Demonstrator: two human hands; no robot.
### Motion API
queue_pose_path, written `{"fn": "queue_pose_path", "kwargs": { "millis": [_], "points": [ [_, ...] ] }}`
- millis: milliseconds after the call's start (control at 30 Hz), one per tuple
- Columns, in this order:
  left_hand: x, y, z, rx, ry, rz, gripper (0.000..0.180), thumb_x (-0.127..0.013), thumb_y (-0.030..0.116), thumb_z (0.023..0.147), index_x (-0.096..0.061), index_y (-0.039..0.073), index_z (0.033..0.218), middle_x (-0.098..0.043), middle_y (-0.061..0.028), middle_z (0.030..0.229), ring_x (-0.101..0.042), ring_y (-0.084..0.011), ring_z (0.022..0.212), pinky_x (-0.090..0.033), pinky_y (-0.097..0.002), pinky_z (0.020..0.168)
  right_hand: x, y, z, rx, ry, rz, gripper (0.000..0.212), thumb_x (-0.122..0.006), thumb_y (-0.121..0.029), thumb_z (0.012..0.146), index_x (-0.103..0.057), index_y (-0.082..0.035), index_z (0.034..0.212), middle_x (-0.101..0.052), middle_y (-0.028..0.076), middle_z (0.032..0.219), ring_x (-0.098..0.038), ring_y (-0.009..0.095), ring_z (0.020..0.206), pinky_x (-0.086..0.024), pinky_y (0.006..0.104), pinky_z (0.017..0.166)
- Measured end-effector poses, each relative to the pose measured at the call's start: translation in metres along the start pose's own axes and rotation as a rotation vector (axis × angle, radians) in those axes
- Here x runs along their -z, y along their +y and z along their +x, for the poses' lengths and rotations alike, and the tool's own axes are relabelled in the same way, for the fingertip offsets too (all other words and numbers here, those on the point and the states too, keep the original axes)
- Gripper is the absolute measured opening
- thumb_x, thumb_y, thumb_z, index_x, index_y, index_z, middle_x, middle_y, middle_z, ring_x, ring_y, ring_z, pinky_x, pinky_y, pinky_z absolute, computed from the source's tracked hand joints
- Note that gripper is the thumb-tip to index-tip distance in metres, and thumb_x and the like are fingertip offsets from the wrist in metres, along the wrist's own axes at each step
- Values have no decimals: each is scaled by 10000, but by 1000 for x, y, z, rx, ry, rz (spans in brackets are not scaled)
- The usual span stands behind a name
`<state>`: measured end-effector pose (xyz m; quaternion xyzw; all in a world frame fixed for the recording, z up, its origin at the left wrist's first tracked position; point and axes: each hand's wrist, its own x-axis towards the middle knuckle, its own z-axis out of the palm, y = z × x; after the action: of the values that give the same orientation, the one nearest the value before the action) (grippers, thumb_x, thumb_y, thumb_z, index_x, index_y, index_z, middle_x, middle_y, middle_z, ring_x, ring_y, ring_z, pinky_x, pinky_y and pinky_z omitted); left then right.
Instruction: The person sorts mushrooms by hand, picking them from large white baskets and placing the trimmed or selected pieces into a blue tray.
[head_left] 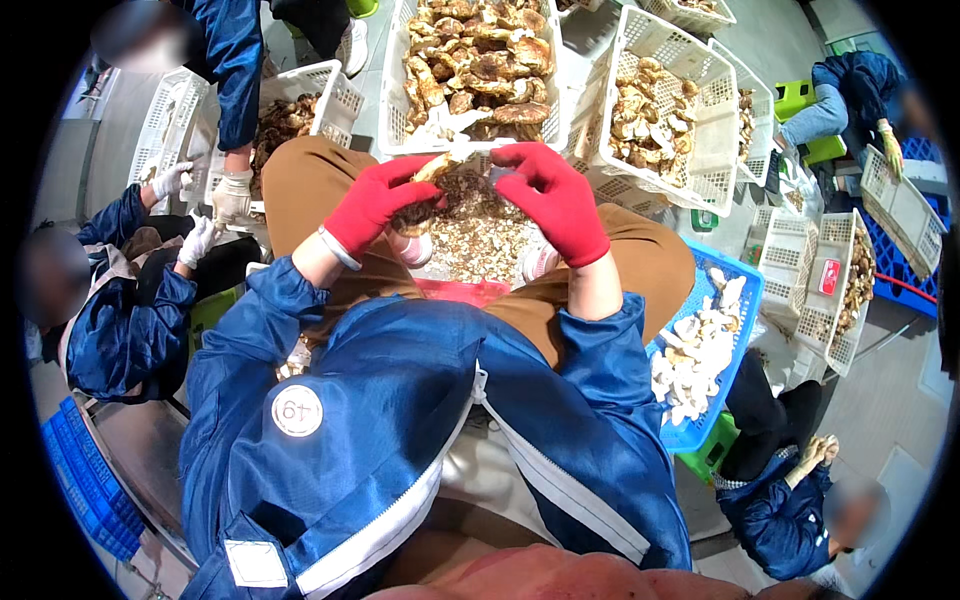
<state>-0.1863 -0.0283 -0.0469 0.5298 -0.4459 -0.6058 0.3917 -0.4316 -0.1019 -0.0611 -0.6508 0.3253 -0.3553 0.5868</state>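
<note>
My left hand (378, 207), in a red glove, is closed around a long, pale brown mushroom (437, 168) above the space between my knees. Facing it, my right hand (560, 208), also in a red glove, has its fingers curled in near the mushroom's end. A small greyish thing shows at those fingertips, too unclear to name. Below both hands lies a heap of dark and pale trimmings (485, 250), with a red edge (462, 291) nearest me. Just beyond stands a white crate (396, 85) of large brown mushrooms (487, 65).
A blue basket (690, 437) with pale mushroom pieces (690, 365) stands by my right knee. Another white crate (720, 112) with mushrooms is at the far right. A co-worker's gloved hands (205, 232) are at the left, near a white crate (340, 100). Other people sit at the right.
</note>
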Motion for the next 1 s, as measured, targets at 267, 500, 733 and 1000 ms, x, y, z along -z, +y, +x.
{"fn": "queue_pose_path", "kwargs": {
  "millis": [267,500,733,1000],
  "points": [
    [-17,19,-6,116,-43,-122,442,-596,116,929,-541,19,1356,-667,-57,993,-625,-110,822,-511,-259,754,-16,4,-1,235,36,-231,151,-719,-84,790,-597,6,803,-631,138,1151,-629,297,994,-512,353,803],
    [-21,9,-7,60,17,59,405,-650,166,927,-588,29,1303,-672,-33,991,-618,-94,813,-523,-259,741,-17,3,-4,44,96,-182,188,-705,-95,819,-687,-9,985,-668,132,955,-654,279,795,-519,342,698],
    [-5,23,1,276,-105,-244,330,-598,191,956,-610,14,1235,-601,-47,770,-606,-138,652,-514,-288,576,-23,14,-1,308,60,-208,181,-700,-94,830,-701,-38,1002,-658,86,909,-630,150,791,-506,281,725],
    [6,7,1,477,-221,-469,326,-613,299,946,-623,36,1137,-655,-76,720,-671,-226,650,-535,-365,542,-1,-10,-5,-124,-81,39,81,-715,-39,812,-648,-9,844,-697,69,1023,-591,91,861,-479,260,759]
  ]
}}
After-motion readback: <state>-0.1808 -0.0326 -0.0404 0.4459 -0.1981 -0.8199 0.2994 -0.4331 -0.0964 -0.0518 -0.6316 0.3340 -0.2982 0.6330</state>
